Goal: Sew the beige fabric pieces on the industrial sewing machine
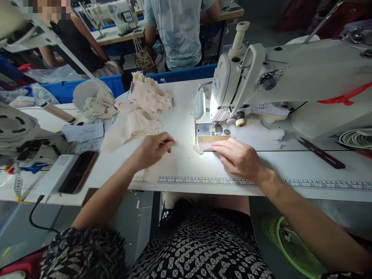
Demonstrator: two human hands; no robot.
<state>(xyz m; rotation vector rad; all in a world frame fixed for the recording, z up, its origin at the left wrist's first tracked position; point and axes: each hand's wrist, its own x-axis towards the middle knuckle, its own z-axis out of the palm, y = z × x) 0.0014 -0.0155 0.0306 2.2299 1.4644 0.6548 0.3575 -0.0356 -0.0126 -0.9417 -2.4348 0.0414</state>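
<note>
Fingers [223, 145] of the right hand [242, 157] lay close together and pointed left, their tips on the right end of a small pale piece [199, 148]; whether they pinched it or only pressed it down, I could not tell. That piece lay along the front of a brown strip [213, 138], just on the near side of the shiny needle plate [202, 129]. The left hand [152, 151] stood well apart from it, fingers curled inward with the thumb near them; blur hid whether anything was between the tips.

Beyond the left hand, beige fabric pieces [148, 93] sat heaped on the white tabletop [180, 162]. A white sewing machine [232, 83] stood over the needle plate, which was brightly lit. Along the near edge of the tabletop ran a printed ruler [203, 181], and toward the right lay a pointed cutting tool [322, 153] with a dark handle. On the left, a dark phone [78, 172] rested beside a white box [55, 178]. Below, at the right, was a green basket [270, 228]. Farther off, past a blue cloth [186, 74], were two people [178, 35].
</note>
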